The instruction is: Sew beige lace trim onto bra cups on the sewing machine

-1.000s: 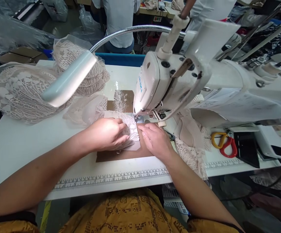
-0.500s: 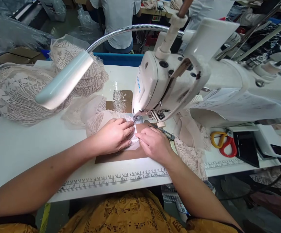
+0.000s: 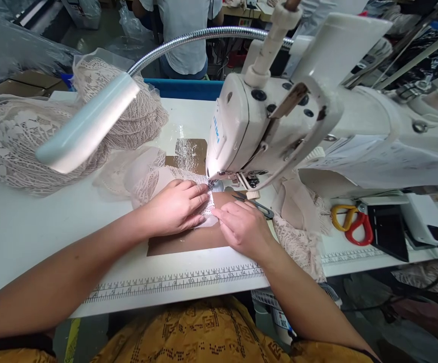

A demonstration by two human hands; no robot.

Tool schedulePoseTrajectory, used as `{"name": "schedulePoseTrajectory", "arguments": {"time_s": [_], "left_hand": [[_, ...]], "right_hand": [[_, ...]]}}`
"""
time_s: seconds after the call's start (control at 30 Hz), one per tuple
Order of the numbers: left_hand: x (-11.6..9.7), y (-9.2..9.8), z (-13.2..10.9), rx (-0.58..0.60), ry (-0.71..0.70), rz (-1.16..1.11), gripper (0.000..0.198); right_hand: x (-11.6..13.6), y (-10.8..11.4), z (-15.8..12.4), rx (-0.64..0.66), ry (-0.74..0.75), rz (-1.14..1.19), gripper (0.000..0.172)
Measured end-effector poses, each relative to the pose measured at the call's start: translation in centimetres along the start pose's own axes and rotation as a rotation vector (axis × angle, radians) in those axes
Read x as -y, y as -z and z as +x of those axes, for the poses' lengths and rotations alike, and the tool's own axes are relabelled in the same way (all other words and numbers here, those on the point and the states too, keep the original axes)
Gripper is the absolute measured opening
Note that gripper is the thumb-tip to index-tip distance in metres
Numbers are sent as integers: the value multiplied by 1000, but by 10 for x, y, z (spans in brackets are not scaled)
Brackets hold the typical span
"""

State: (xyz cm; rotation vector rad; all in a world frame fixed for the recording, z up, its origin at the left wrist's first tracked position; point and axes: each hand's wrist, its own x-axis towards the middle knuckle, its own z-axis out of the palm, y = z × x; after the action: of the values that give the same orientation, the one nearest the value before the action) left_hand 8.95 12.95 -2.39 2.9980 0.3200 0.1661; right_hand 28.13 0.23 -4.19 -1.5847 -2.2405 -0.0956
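A piece of pale lace fabric [image 3: 157, 184] lies under the needle of a white sewing machine [image 3: 231, 126]. My left hand [image 3: 181, 205] rests flat on the lace just left of the needle, fingers stretched out and pointing right. At the fabric's right edge, my right hand [image 3: 244, 226] has its thumb and forefinger pinched on the lace, with the other fingers curled. Beneath both hands is a brown plate [image 3: 188, 244] on the white table. Small dark thread snips [image 3: 260, 207] lie just beyond my right hand, partly hidden by it.
Lace piles [image 3: 33, 146] fill the table's left side, below a bent-neck lamp [image 3: 90, 121]. More lace [image 3: 298, 242] hangs over the front edge at right, beside orange-and-red scissors [image 3: 360, 227] and a dark tablet [image 3: 388, 229]. A printed ruler [image 3: 181, 282] runs along the front. Someone in a white shirt [image 3: 184, 35] sits beyond.
The view has shifted slightly, so the machine and lamp look a little displaced. Both hands stay near the needle on the lace, with hardly any movement.
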Motion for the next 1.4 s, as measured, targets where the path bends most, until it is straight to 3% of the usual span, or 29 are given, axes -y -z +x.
{"name": "schedulePoseTrajectory", "arguments": {"time_s": [0.27, 0.47, 0.63, 1.03, 1.4], "left_hand": [[0, -2, 1, -1, -4, 4, 47], [10, -4, 5, -19, -26, 29, 48], [4, -2, 4, -32, -49, 39, 40], [6, -6, 6, -38, -25, 73, 37], [16, -12, 5, -95, 138, 144, 38]], "right_hand": [[0, -1, -2, -14, 26, 61, 24], [3, -2, 1, 25, -21, 32, 29], [3, -2, 2, 32, -38, 23, 31], [2, -3, 9, 145, -135, -4, 37], [5, -4, 25, 253, -231, -52, 41]]}}
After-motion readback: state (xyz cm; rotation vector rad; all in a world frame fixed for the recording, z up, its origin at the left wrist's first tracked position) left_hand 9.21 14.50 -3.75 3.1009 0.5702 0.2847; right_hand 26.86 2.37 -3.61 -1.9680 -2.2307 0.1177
